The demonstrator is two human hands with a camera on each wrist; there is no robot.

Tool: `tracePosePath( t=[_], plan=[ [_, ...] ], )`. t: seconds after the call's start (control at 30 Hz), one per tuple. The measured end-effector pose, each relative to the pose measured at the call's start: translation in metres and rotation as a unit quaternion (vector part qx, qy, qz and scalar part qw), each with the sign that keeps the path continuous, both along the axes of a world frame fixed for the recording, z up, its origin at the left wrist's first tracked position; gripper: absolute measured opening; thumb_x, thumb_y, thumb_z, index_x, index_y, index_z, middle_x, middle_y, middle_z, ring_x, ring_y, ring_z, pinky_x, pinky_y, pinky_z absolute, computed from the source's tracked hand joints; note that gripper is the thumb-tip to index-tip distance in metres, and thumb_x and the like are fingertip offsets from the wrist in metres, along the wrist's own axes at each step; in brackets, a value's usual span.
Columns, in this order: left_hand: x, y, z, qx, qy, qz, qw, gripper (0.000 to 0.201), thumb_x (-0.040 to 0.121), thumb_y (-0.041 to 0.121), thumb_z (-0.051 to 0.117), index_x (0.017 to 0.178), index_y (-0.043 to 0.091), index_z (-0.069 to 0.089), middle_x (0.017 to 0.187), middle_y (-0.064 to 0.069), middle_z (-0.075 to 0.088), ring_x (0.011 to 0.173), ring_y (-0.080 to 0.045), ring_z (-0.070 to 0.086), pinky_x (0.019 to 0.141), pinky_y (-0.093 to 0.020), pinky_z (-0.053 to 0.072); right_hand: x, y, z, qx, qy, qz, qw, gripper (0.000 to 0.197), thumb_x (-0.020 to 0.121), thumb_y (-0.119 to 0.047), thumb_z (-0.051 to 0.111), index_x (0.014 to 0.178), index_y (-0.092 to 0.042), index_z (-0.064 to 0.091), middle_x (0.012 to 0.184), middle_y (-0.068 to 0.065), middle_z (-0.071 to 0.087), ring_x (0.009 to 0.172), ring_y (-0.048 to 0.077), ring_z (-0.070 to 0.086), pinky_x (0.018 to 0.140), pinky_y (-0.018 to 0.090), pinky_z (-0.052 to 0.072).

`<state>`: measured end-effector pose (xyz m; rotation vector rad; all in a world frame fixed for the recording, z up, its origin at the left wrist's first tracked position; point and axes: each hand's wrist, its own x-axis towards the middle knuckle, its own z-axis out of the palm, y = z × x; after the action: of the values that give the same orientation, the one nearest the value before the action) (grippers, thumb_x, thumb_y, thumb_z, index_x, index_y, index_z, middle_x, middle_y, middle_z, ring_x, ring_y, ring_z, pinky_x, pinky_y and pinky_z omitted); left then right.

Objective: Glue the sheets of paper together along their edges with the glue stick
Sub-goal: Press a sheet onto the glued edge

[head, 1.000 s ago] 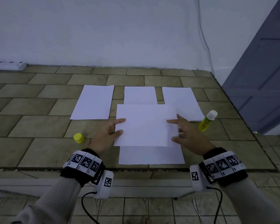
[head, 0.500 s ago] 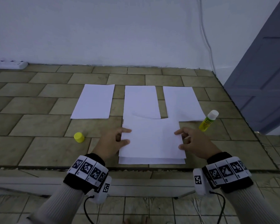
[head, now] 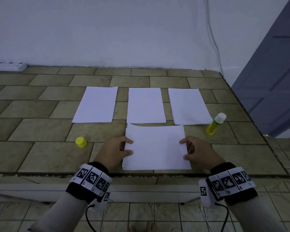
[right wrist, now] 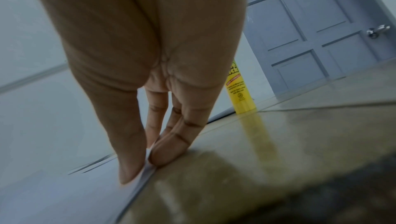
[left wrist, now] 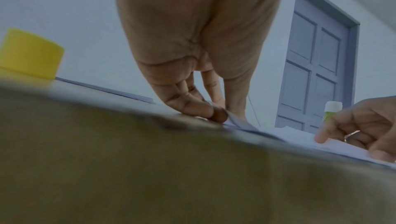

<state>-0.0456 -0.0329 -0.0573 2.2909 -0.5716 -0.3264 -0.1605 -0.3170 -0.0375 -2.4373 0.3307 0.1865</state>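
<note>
While my left hand (head: 115, 150) pinched the top sheet (head: 155, 146) by its left edge, my right hand (head: 198, 150) pinched its right edge; the glue stick (head: 215, 124) stood right of that sheet.

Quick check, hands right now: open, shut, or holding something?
Left hand: pinches the left edge of the top white paper sheet.
Right hand: pinches the same sheet's right edge.

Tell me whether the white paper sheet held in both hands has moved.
Yes. The held white paper sheet came toward the person, uncovering the middle sheet behind it.
</note>
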Motion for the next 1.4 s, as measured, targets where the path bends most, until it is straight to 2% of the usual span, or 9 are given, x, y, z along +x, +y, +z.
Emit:
tracePosePath(
  t=[0.07, 0.2, 0.33, 0.53, 0.77, 1.0, 1.1, 1.23, 1.4],
  plan=[
    [0.0009, 0.0001, 0.0000, 0.005, 0.004, 0.003, 1.000, 0.029, 0.080, 0.023, 0.079, 0.108, 0.023, 0.068, 0.086, -0.003, 0.066, 0.080, -0.014, 0.059, 0.069, -0.020, 0.047, -0.0003, -0.0010, -0.0004, 0.008, 0.001, -0.001, 1.000, 0.047, 0.076, -0.008, 0.075, 0.119, -0.017, 0.057, 0.085, -0.002, 0.054, 0.077, 0.014, 0.054, 0.073, 0.024, 0.050],
    [0.0001, -0.0005, 0.0010, 0.006, 0.007, 0.005, 1.000, 0.030, 0.079, 0.023, 0.080, 0.107, 0.022, 0.069, 0.071, 0.005, 0.057, 0.064, -0.005, 0.050, 0.058, -0.012, 0.038, -0.0006, -0.0037, -0.0011, 0.024, 0.002, -0.005, 1.000, 0.048, 0.076, -0.007, 0.075, 0.119, -0.018, 0.058, 0.086, -0.001, 0.056, 0.078, 0.014, 0.056, 0.073, 0.023, 0.051],
    [-0.0020, -0.0008, 0.0028, -0.002, 0.007, 0.008, 1.000, 0.029, 0.079, 0.020, 0.080, 0.106, 0.021, 0.069, 0.060, 0.014, 0.043, 0.052, 0.001, 0.045, 0.053, -0.010, 0.036, -0.0011, -0.0054, -0.0023, 0.034, 0.000, -0.004, 0.999, 0.048, 0.075, -0.006, 0.076, 0.118, -0.017, 0.058, 0.089, 0.000, 0.057, 0.079, 0.014, 0.057, 0.076, 0.025, 0.053],
    [-0.0040, -0.0002, 0.0045, -0.003, -0.005, 0.007, 1.000, 0.029, 0.079, 0.021, 0.080, 0.105, 0.021, 0.069, 0.060, 0.014, 0.042, 0.055, -0.003, 0.042, 0.054, -0.008, 0.035, -0.0008, -0.0080, -0.0022, 0.057, 0.001, -0.006, 0.998, 0.048, 0.073, -0.002, 0.076, 0.115, -0.017, 0.059, 0.084, -0.005, 0.055, 0.073, 0.008, 0.055, 0.068, 0.016, 0.047],
    [-0.0046, -0.0007, 0.0061, 0.000, -0.001, 0.009, 1.000, 0.029, 0.079, 0.020, 0.080, 0.105, 0.021, 0.069, 0.065, 0.014, 0.044, 0.058, -0.004, 0.044, 0.055, -0.007, 0.035, -0.0003, -0.0073, -0.0045, 0.051, -0.003, -0.008, 0.999, 0.048, 0.073, -0.002, 0.077, 0.115, -0.018, 0.060, 0.084, -0.004, 0.056, 0.072, 0.009, 0.054, 0.068, 0.017, 0.048],
    [-0.0040, -0.0006, 0.0082, 0.005, 0.001, 0.005, 1.000, 0.028, 0.078, 0.020, 0.081, 0.104, 0.021, 0.068, 0.063, 0.014, 0.044, 0.056, -0.003, 0.043, 0.053, -0.008, 0.035, -0.0005, -0.0058, -0.0031, 0.043, -0.003, -0.008, 0.999, 0.048, 0.073, -0.003, 0.077, 0.112, -0.021, 0.058, 0.086, -0.002, 0.057, 0.074, 0.012, 0.055, 0.074, 0.025, 0.052],
    [-0.0045, 0.0002, 0.0087, 0.009, 0.003, 0.003, 1.000, 0.028, 0.078, 0.020, 0.081, 0.102, 0.022, 0.068, 0.063, 0.015, 0.043, 0.056, -0.003, 0.045, 0.052, -0.008, 0.034, -0.0006, -0.0049, -0.0016, 0.045, 0.000, -0.009, 0.999, 0.048, 0.073, -0.003, 0.077, 0.114, -0.019, 0.058, 0.085, -0.003, 0.055, 0.074, 0.010, 0.054, 0.075, 0.025, 0.052],
    [-0.0046, 0.0014, 0.0087, 0.002, 0.001, -0.002, 1.000, 0.029, 0.076, 0.019, 0.082, 0.102, 0.020, 0.069, 0.058, 0.014, 0.043, 0.052, 0.006, 0.048, 0.053, -0.006, 0.035, -0.0005, -0.0039, 0.0004, 0.038, 0.002, -0.007, 0.999, 0.049, 0.073, -0.002, 0.076, 0.117, -0.016, 0.059, 0.087, -0.001, 0.056, 0.073, 0.010, 0.054, 0.075, 0.026, 0.053],
    [-0.0041, 0.0030, 0.0072, 0.006, 0.001, -0.007, 1.000, 0.029, 0.076, 0.021, 0.083, 0.102, 0.021, 0.069, 0.057, 0.013, 0.045, 0.052, 0.008, 0.048, 0.054, -0.005, 0.035, -0.0007, -0.0030, 0.0019, 0.036, 0.004, -0.007, 0.999, 0.049, 0.073, -0.003, 0.076, 0.117, -0.016, 0.059, 0.086, -0.002, 0.056, 0.075, 0.011, 0.055, 0.076, 0.027, 0.053]
  ],
)
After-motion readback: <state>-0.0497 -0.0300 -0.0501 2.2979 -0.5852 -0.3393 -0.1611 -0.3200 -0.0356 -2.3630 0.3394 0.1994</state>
